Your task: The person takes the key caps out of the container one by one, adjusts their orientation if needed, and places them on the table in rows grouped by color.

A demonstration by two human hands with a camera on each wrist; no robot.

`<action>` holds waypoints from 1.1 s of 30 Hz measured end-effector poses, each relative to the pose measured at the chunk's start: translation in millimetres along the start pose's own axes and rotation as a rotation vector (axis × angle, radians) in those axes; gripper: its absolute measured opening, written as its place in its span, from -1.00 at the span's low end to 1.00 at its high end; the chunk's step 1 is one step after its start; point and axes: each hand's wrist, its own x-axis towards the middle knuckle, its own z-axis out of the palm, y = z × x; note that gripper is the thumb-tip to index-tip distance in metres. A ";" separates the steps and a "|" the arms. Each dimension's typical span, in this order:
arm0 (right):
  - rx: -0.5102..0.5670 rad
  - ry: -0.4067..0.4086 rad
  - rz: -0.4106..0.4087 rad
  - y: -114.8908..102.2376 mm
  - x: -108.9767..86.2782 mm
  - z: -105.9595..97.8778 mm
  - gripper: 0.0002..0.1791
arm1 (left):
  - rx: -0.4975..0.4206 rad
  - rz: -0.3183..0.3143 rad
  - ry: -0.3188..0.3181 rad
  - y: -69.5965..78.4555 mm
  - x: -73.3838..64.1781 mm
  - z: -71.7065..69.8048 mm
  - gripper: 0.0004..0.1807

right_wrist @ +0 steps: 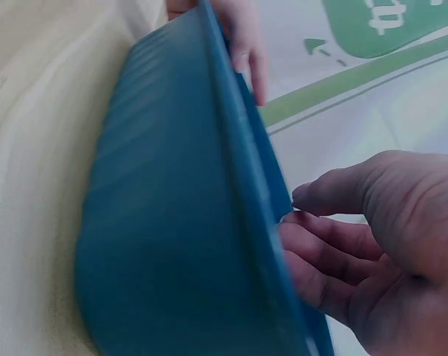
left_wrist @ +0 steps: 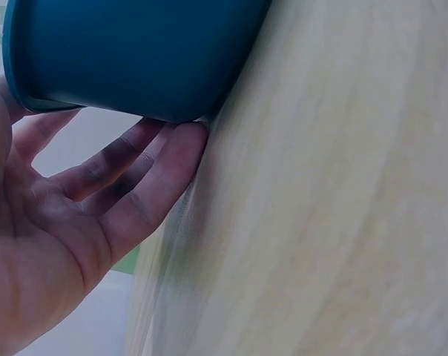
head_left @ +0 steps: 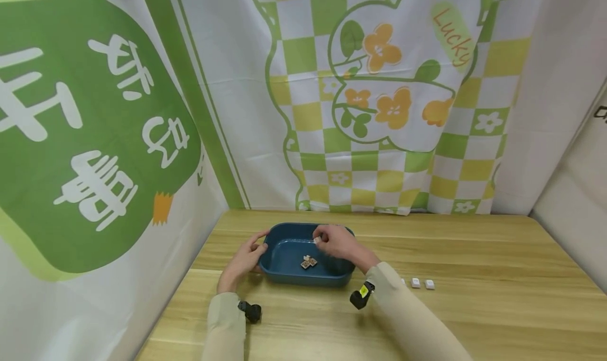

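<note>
A dark blue plastic basin (head_left: 284, 281) sits on the table. My left hand (head_left: 245, 258) grips its left end, thumb at the rim; in the left wrist view the fingers (left_wrist: 161, 178) touch the outer wall low down. Over the basin's right part, my right hand (head_left: 335, 242) pinches a small white keycap-like piece (head_left: 317, 240) between thumb and fingertips. In the right wrist view the basin's rim partly hides those fingertips. Several small brown and white pieces (head_left: 308, 262) lie in a little heap on the basin floor.
Right of the basin, white keycaps (head_left: 415, 283) stand in a row on the wooden table (head_left: 498, 276); the right sleeve partly covers one. Printed cloth (head_left: 313, 182) hangs behind the table, with another cloth (head_left: 189, 234) along the left side.
</note>
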 end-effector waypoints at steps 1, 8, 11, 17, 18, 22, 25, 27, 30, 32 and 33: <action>-0.010 0.016 -0.011 -0.2 -1.7 -1.7 -0.79 | 0.001 0.000 -0.001 -0.6 0.5 -0.2 -0.47; 0.053 0.051 -0.038 -0.6 -17.4 -16.0 -0.86 | 0.001 -0.010 -0.006 -3.9 3.9 0.2 -0.45; 0.074 0.050 -0.037 -0.7 -25.4 -22.8 -0.86 | 0.003 -0.012 -0.002 -3.9 4.0 0.9 -0.45; 0.104 0.058 -0.057 0.9 -39.5 -33.2 -0.86 | -0.001 -0.014 0.005 -0.5 0.2 0.6 -0.47; 0.107 0.063 -0.066 1.4 -41.8 -34.8 -0.86 | 0.001 -0.011 0.004 0.4 -0.2 0.5 -0.47; 0.107 0.076 -0.091 4.5 -52.1 -39.6 -0.86 | 0.005 -0.003 0.006 1.6 -0.9 0.3 -0.46; 0.103 0.087 -0.094 7.9 -61.5 -42.9 -0.87 | 0.009 -0.006 0.009 0.9 0.2 0.6 -0.46; 0.092 0.088 -0.088 9.2 -67.9 -44.7 -0.87 | 0.012 -0.008 0.010 0.0 0.6 0.8 -0.47; 0.071 0.087 -0.089 11.9 -76.3 -46.8 -0.87 | 0.013 -0.015 0.010 -0.6 0.3 1.0 -0.48; 0.064 0.086 -0.095 13.9 -80.9 -47.3 -0.88 | 0.013 -0.019 0.012 -0.3 -0.5 1.1 -0.48; 0.063 0.087 -0.098 14.9 -83.0 -47.5 -0.88 | 0.011 -0.021 0.013 -0.2 -1.0 1.2 -0.48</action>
